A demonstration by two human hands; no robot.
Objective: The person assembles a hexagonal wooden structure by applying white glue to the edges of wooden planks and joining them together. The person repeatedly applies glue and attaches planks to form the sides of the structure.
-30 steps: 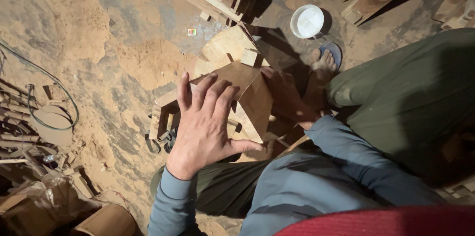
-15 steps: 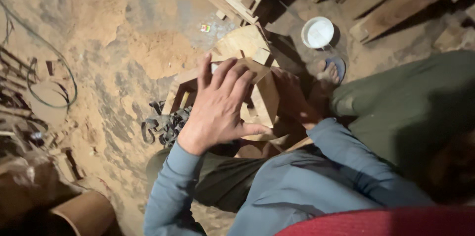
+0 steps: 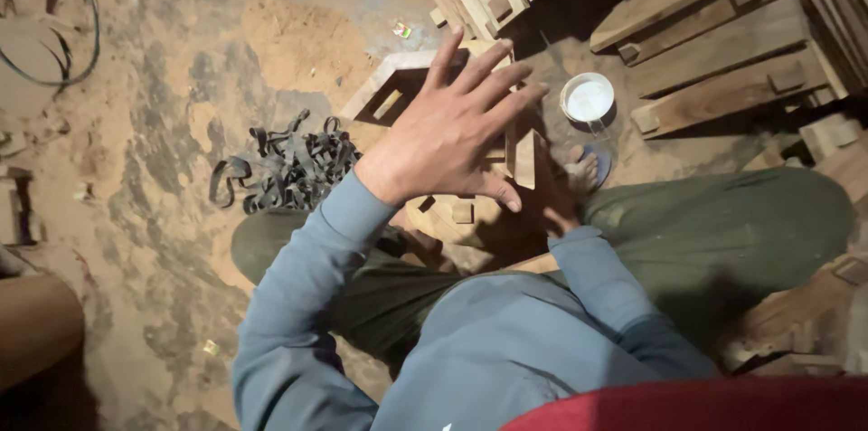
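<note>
Beneath the spread left hand [image 3: 452, 128] sits a wooden frame [image 3: 398, 87].

A woodworking shop — sawdust-strewn dirt floor [image 3: 271, 42], stacked timber planks [image 3: 723, 42], wood offcuts [image 3: 463, 211].

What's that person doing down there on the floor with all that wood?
A person in a blue top sits on a dusty floor, working on a small wooden frame. Their left hand is raised over it, open, fingers spread. The right hand reaches down beside the frame, mostly in shadow, so its grip cannot be told. A tangle of dark straps lies to one side, a white round lid and stacked planks to the other.
</note>
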